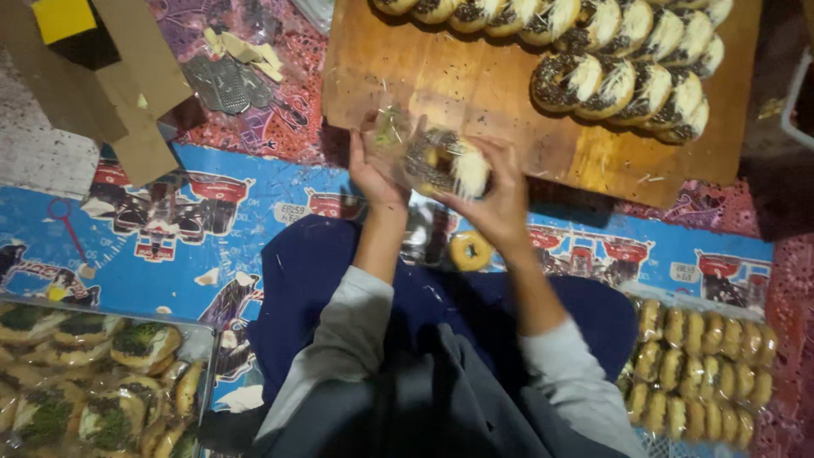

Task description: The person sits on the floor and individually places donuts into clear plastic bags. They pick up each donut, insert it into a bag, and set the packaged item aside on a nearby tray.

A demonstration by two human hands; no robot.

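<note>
the person sits on the floor and holds both hands up in front of a wooden board [475, 85]. the left hand [370, 174] and the right hand [500, 199] hold a clear plastic bag [398, 136] between them. inside the bag sits a donut [445, 163] with dark sprinkles on one side and white shreds on the other. the right hand curls its fingers around the donut through the bag. the left hand pinches the other side of the bag, with its thumb up near the bag's open edge. the bag is blurry, so its shape is hard to see.

the donut is up in the air, just in front of the near edge of the board, over the person's lap.

on the board lie rows of topped donuts [627, 85], all with the same dark and white tops. they lean on each other.

a plain donut [471, 251] lies on the blue picture mat [170, 246], below the hands, by the person's dark blue knees.

to the left, a tray [199, 335] holds wrapped donuts with green and dark tops. to the right, bagged plain donuts [704, 365] lie in rows on the floor.

far up on the left lie pieces of brown cardboard [127, 85] and a metal grater [222, 83] on a patterned cloth.
</note>
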